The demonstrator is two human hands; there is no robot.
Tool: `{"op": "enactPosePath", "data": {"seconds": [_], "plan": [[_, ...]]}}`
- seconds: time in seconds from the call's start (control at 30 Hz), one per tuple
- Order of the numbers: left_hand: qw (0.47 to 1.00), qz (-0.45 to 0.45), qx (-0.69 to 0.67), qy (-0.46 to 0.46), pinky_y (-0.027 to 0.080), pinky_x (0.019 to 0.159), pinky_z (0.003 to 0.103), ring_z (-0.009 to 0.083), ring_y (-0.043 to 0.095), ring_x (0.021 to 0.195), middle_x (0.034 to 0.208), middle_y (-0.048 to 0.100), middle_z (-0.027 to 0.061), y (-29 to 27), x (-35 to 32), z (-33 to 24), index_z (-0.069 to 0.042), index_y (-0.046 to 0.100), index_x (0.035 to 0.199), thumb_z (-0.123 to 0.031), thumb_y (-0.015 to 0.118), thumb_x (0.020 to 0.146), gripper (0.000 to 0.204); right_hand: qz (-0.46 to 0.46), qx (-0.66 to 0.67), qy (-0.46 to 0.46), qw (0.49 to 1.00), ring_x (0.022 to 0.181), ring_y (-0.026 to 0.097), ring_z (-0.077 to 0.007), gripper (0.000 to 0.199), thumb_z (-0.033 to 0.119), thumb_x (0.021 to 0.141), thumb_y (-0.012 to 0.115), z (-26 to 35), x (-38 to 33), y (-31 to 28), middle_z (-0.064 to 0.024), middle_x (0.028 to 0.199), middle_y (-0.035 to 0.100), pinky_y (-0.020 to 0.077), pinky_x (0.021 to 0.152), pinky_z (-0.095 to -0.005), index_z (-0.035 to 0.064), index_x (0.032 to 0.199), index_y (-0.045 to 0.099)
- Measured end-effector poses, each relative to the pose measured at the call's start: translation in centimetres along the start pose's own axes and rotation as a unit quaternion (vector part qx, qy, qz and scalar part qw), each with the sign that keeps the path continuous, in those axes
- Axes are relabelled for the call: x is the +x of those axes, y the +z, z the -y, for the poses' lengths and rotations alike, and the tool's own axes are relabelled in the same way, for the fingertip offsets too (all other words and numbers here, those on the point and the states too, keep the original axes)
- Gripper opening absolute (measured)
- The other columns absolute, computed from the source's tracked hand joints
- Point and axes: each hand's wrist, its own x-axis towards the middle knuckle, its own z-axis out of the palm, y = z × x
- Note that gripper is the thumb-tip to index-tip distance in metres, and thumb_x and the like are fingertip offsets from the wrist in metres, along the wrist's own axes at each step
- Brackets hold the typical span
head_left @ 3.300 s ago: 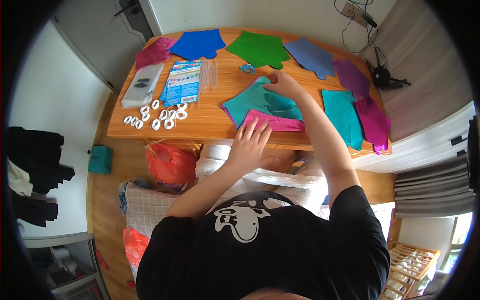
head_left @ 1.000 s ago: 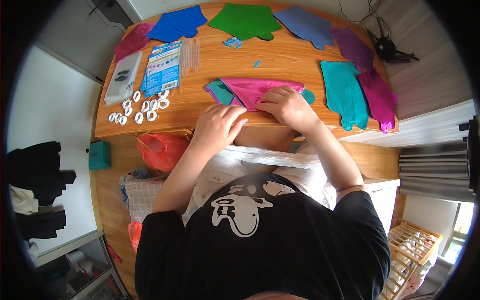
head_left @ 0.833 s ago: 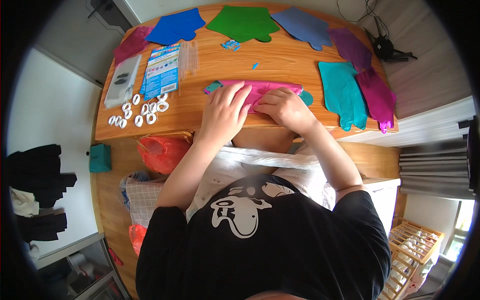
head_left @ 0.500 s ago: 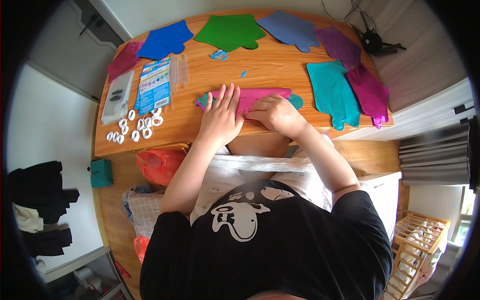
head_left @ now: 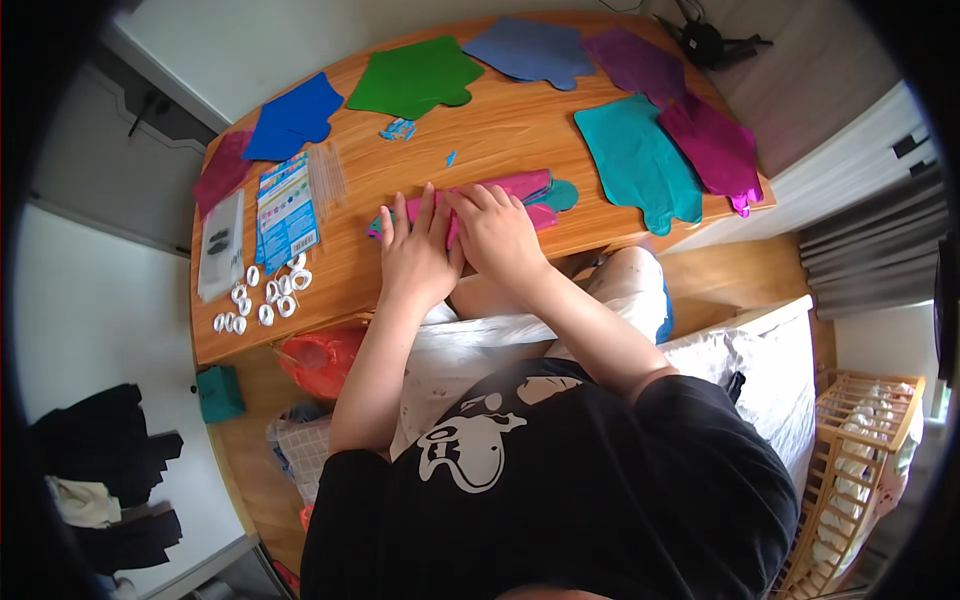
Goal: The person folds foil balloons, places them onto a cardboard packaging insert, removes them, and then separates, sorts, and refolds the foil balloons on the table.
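A folded pink foil balloon (head_left: 510,190) lies on a teal one (head_left: 556,194) near the front edge of the wooden table (head_left: 500,130). My left hand (head_left: 417,252) presses flat on the pink balloon's left part, fingers spread. My right hand (head_left: 495,232) lies right beside it, palm down on the balloon's middle, fingers touching the left hand's. Neither hand grips anything; both press the foil flat.
Flat foil balloons ring the table: dark pink (head_left: 220,172), blue (head_left: 293,117), green (head_left: 420,78), grey-blue (head_left: 528,50), purple (head_left: 640,62), teal (head_left: 636,160), magenta (head_left: 712,148). A printed packet (head_left: 287,210), clear bag (head_left: 220,245) and several white rings (head_left: 262,300) lie left. An orange bag (head_left: 320,360) sits below.
The left hand moved from the table's front edge up onto the pink balloon beside the right hand. The pink balloon went from lying wider to a narrow folded strip under both palms.
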Motion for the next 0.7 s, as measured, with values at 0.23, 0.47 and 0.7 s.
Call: {"op": "enactPosePath", "data": {"seconds": [0.23, 0.47, 0.7], "plan": [[1.000, 0.015, 0.007, -0.019, 0.012, 0.124, 0.061, 0.0498, 0.033, 0.147, 0.159, 0.042, 0.0176, -0.6, 0.2, -0.4, -0.015, 0.044, 0.155, -0.043, 0.051, 0.099, 0.063, 0.015, 0.026, 0.060, 0.998, 0.113, 0.065, -0.0362, 0.032, 0.014, 0.093, 0.058, -1.8, 0.1, -0.4, -0.0182, 0.120, 0.070, 0.0527, 0.098, -0.0462, 0.0016, 0.120, 0.069], [0.998, 0.021, 0.041, -0.032, 0.006, 0.125, 0.062, 0.0492, 0.033, 0.147, 0.160, 0.042, 0.0169, -0.9, -0.2, -0.3, -0.022, 0.043, 0.156, -0.050, 0.047, 0.100, 0.063, 0.015, 0.004, 0.107, 0.994, 0.126, 0.061, -0.0289, 0.033, 0.014, 0.099, 0.055, -4.7, -0.5, -2.0, -0.0145, 0.130, 0.068, 0.0412, 0.114, -0.0516, -0.0001, 0.125, 0.068], [0.997, 0.043, 0.037, -0.051, -0.001, 0.120, 0.071, 0.0508, 0.031, 0.148, 0.162, 0.038, 0.0158, -1.1, -0.2, -0.6, -0.027, 0.039, 0.159, -0.052, 0.045, 0.101, 0.064, -0.004, -0.074, 0.135, 0.988, 0.132, 0.059, -0.0255, 0.038, 0.020, 0.100, 0.054, -4.6, -0.9, -1.5, -0.0119, 0.135, 0.067, 0.0256, 0.122, -0.0571, 0.0018, 0.130, 0.066]]}}
